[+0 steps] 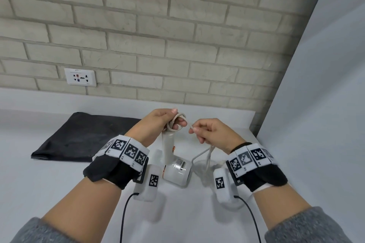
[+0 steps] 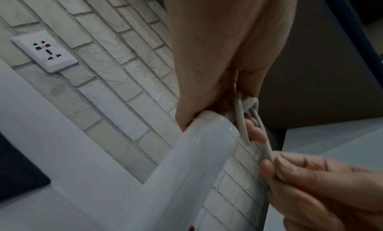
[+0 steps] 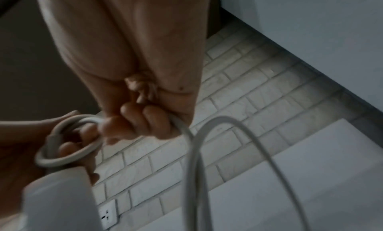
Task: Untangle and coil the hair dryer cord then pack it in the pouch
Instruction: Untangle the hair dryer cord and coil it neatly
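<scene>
A white hair dryer (image 1: 176, 169) hangs handle-up over the white counter, its handle (image 2: 186, 169) reaching up to my left hand (image 1: 167, 122). That hand holds small loops of the white cord (image 1: 175, 125) at the handle's end, fingers curled through them (image 3: 68, 146). My right hand (image 1: 209, 132) pinches the cord (image 2: 269, 156) just right of the loops, and the slack (image 3: 196, 160) drops from it in long strands to the counter. A flat black pouch (image 1: 83, 136) lies on the counter at the left.
A white wall socket (image 1: 80, 77) sits on the brick wall behind the counter at the left. A pale panel (image 1: 316, 104) closes off the right side. Black cables (image 1: 124, 219) run from the wrist cameras toward me.
</scene>
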The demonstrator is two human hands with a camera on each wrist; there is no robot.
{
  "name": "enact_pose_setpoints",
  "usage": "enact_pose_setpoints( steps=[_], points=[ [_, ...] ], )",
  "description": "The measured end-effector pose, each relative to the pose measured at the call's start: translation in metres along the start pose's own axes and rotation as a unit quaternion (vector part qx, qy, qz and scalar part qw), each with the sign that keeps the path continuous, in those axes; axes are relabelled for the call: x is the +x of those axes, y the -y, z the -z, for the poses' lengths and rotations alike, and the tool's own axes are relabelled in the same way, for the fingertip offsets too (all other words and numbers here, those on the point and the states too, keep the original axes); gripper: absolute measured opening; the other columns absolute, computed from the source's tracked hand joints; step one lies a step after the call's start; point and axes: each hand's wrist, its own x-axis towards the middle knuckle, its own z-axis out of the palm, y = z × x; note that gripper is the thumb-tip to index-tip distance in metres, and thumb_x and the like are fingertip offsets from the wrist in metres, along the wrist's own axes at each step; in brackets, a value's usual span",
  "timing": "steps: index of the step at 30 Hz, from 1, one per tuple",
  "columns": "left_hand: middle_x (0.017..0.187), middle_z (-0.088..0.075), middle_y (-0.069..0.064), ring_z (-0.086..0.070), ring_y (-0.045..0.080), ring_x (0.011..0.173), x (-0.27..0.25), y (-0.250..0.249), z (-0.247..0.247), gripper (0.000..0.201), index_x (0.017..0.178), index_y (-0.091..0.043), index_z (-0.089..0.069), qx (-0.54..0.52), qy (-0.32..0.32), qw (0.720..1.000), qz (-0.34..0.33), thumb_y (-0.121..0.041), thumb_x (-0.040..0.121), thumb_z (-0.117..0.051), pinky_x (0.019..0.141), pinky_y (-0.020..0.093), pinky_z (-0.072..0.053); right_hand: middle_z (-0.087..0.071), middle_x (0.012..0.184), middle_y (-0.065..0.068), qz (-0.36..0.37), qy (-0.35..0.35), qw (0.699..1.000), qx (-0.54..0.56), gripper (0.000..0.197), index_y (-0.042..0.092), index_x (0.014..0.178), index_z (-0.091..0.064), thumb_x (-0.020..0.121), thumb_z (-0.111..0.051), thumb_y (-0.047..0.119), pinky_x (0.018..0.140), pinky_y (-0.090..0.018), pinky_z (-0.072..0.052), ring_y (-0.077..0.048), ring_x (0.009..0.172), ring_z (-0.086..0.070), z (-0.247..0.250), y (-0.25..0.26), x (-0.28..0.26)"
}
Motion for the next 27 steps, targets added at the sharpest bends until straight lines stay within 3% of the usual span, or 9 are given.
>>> enact_pose_setpoints(
  steps=[4,7,8,10,12,16,20,23,27],
  points=[
    [0.066,-0.070,-0.007,-0.055,0.002,0.057,-0.002,-0.006,0.003,0.024,0.080,-0.006,-0.063,0.021,0.028,0.999,-0.010,-0.018,0.093,-0.047,0.062,0.013,-0.045,-0.056,0.059,-0.004,0.016,-0.069,0.997,0.032,0.009,0.016,0.085,-0.052,0.090,-0.053,0.009,0.048,-0.014,-0.035,0.000,0.040,-0.043,-0.008,0.008,0.005],
    [0.057,-0.062,-0.002,-0.052,0.005,0.051,-0.003,-0.009,0.005,0.022,0.072,-0.004,-0.054,0.037,0.046,0.998,-0.010,-0.015,0.091,-0.051,0.055,0.015,-0.039,-0.052,0.070,-0.001,0.034,-0.025,0.997,0.070,0.026,0.029,0.109,-0.049,0.090,-0.053,0.011,0.045,-0.018,-0.038,-0.008,0.047,-0.047,-0.017,0.016,0.007],
    [0.057,-0.059,-0.001,-0.051,0.006,0.051,-0.003,-0.009,0.004,0.023,0.071,-0.005,-0.052,0.033,0.039,0.999,-0.009,-0.015,0.091,-0.050,0.054,0.016,-0.038,-0.050,0.069,0.002,0.039,-0.025,0.997,0.058,0.024,0.029,0.108,-0.053,0.092,-0.051,0.011,0.044,-0.018,-0.039,-0.009,0.047,-0.048,-0.019,0.019,0.008],
    [0.055,-0.058,-0.003,-0.048,0.009,0.052,-0.003,-0.007,0.003,0.026,0.069,-0.008,-0.054,0.014,-0.012,1.000,-0.004,-0.015,0.093,-0.047,0.055,0.020,-0.037,-0.052,0.057,0.005,0.035,-0.067,0.996,0.053,0.016,0.019,0.091,-0.060,0.094,-0.046,0.012,0.046,-0.022,-0.041,-0.010,0.044,-0.047,-0.020,0.022,0.011],
    [0.057,-0.055,-0.002,-0.043,0.012,0.053,-0.002,-0.005,0.002,0.029,0.067,-0.010,-0.053,-0.014,-0.064,0.998,-0.004,-0.016,0.095,-0.044,0.056,0.022,-0.038,-0.051,0.053,0.000,0.018,-0.064,0.996,0.063,0.023,0.015,0.078,-0.057,0.096,-0.042,0.013,0.052,-0.027,-0.043,-0.013,0.046,-0.047,-0.019,0.022,0.012],
    [0.063,-0.048,0.004,-0.042,0.013,0.056,-0.003,-0.007,0.001,0.032,0.066,-0.008,-0.051,-0.067,-0.104,0.992,-0.009,-0.017,0.096,-0.042,0.054,0.021,-0.039,-0.049,0.061,-0.002,0.040,0.011,0.997,0.059,0.021,0.017,0.075,-0.050,0.096,-0.044,0.020,0.063,-0.022,-0.043,-0.012,0.056,-0.048,-0.026,0.021,0.005],
    [0.054,-0.054,-0.002,-0.047,0.008,0.050,-0.003,-0.006,-0.007,0.032,0.067,-0.007,-0.051,-0.162,-0.139,0.977,0.008,-0.016,0.096,-0.042,0.049,0.016,-0.046,-0.051,0.065,-0.002,0.042,-0.033,0.989,0.140,0.023,0.016,0.072,-0.047,0.095,-0.044,0.016,0.065,-0.025,-0.048,-0.014,0.059,-0.059,-0.026,0.017,0.004],
    [0.049,-0.056,-0.005,-0.051,0.007,0.047,0.001,-0.004,-0.003,0.034,0.068,-0.008,-0.048,-0.276,-0.157,0.948,0.034,-0.018,0.098,-0.036,0.063,0.024,-0.049,-0.056,0.075,-0.005,0.044,-0.049,0.985,0.159,0.019,0.012,0.076,-0.049,0.095,-0.044,0.015,0.066,-0.027,-0.053,-0.019,0.058,-0.065,-0.021,0.006,-0.001],
    [0.057,-0.069,0.002,-0.068,0.012,0.053,0.000,-0.002,0.005,0.038,0.066,-0.011,-0.041,-0.497,-0.166,0.850,0.056,-0.019,0.100,-0.029,0.086,0.036,-0.043,-0.060,0.074,0.000,0.031,-0.058,0.989,0.131,0.015,0.012,0.084,-0.049,0.096,-0.042,0.017,0.047,-0.022,-0.046,-0.016,0.040,-0.054,-0.019,-0.010,-0.011]
  ],
)
